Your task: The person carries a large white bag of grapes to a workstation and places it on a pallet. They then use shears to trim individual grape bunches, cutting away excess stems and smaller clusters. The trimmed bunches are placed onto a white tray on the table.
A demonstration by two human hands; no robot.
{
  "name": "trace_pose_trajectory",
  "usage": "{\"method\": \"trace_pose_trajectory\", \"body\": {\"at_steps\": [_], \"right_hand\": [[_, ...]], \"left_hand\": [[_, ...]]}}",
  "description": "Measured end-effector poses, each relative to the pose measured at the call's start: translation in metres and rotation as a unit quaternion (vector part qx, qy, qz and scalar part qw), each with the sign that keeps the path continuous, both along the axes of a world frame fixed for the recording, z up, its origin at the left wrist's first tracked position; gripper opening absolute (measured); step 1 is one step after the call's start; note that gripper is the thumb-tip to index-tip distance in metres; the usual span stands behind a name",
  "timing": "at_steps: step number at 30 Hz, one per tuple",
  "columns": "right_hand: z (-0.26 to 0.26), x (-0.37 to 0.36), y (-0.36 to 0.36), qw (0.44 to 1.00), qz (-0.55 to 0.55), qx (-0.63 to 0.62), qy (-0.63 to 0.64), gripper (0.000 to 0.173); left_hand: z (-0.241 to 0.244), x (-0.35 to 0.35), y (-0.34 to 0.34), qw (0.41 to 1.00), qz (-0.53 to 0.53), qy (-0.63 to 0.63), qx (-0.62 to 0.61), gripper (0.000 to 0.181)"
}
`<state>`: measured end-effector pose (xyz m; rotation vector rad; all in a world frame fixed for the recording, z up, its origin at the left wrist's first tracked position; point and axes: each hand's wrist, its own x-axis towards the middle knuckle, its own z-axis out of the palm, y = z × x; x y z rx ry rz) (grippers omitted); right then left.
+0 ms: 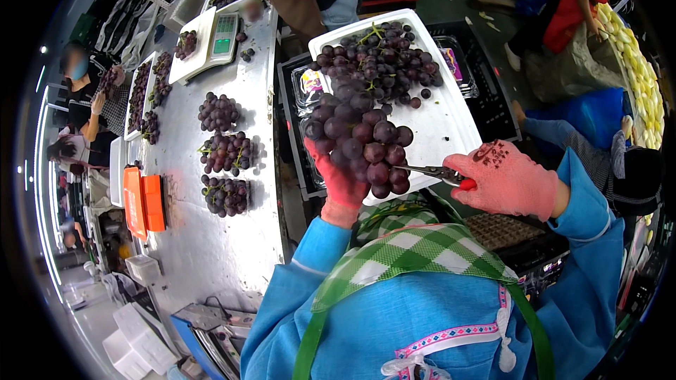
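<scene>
My left hand (340, 184), in a pink glove, holds up a large bunch of dark purple grapes (364, 137) from below. In my right hand (501, 179), also gloved in pink with printed marks on the back, is a pair of small snips (441, 172) with red on the handle. Their thin tips touch or nearly touch the lower right grapes of the bunch; whether the blades are apart cannot be told. Behind the bunch, a white foam tray (454, 116) carries more grape bunches (388, 58) and a few loose grapes.
The tray rests on black crates (504, 111) with clear clamshell packs (308, 83). On the steel table (211, 253) to the left are several grape bunches (219, 111), a digital scale (203, 58) and an orange container (143, 203). Co-workers (79, 79) are around the table and at the right.
</scene>
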<state>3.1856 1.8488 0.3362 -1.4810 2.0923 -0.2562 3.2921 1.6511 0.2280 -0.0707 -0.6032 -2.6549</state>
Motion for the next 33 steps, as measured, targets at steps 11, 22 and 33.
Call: {"method": "trace_pose_trajectory", "body": {"at_steps": [11,22,33], "right_hand": [[-0.01,0.001,-0.018,0.915,-0.105,0.187,-0.343,0.042],[-0.02,0.015,-0.018,0.953,-0.101,0.149,-0.244,0.04],[-0.025,0.013,-0.014,0.994,-0.024,0.05,-0.092,0.035]], "left_hand": [[-0.026,0.007,-0.012,0.993,0.058,-0.071,-0.08,0.045],[-0.025,0.01,-0.007,0.987,0.088,-0.125,-0.039,0.045],[-0.026,0.003,-0.019,0.994,-0.026,-0.034,0.098,0.051]]}}
